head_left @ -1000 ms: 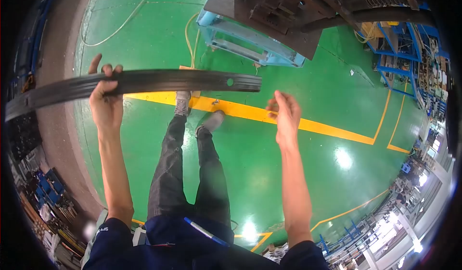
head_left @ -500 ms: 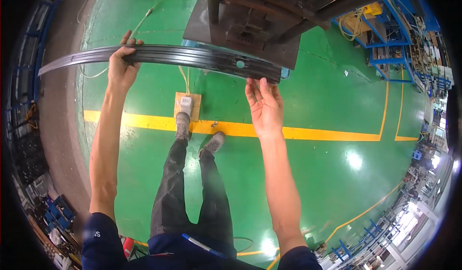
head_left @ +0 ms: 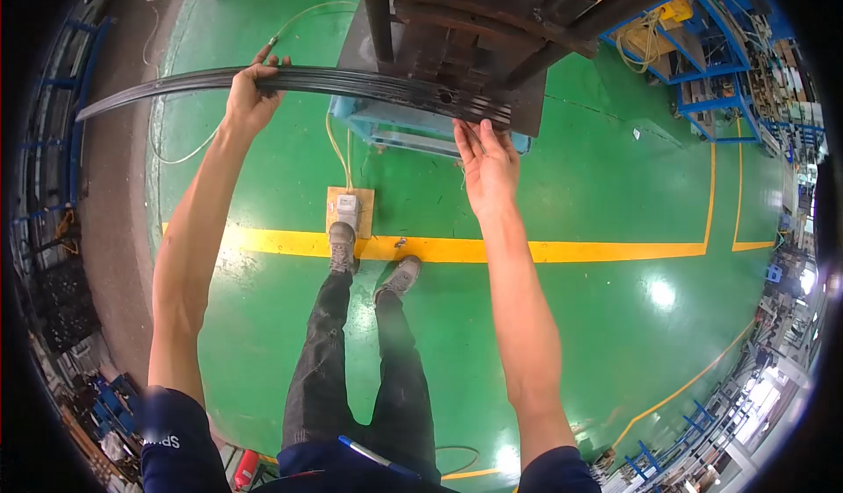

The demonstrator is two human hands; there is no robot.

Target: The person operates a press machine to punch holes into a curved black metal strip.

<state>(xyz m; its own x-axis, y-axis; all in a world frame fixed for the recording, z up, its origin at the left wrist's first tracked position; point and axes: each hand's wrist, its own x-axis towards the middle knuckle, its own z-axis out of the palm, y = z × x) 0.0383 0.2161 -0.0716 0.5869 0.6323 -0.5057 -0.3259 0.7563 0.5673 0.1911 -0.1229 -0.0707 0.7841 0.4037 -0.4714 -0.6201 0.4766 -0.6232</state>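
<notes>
Green factory floor (head_left: 544, 317); left hand (head_left: 250, 98) grips black strip (head_left: 290, 80), right hand (head_left: 487, 164) spread beneath.

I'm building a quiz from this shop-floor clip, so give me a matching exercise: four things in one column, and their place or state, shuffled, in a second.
Things:
1. left hand
2. right hand
3. foot pedal box
4. yellow line

Places or states:
A. painted across the green floor
B. open palm under the end of the long dark metal strip that has a hole
C. on the floor, just ahead of one shoe
D. fingers curled over the strip farther along it

Pairs: 1-D, 2-B, 3-C, 4-A
</notes>
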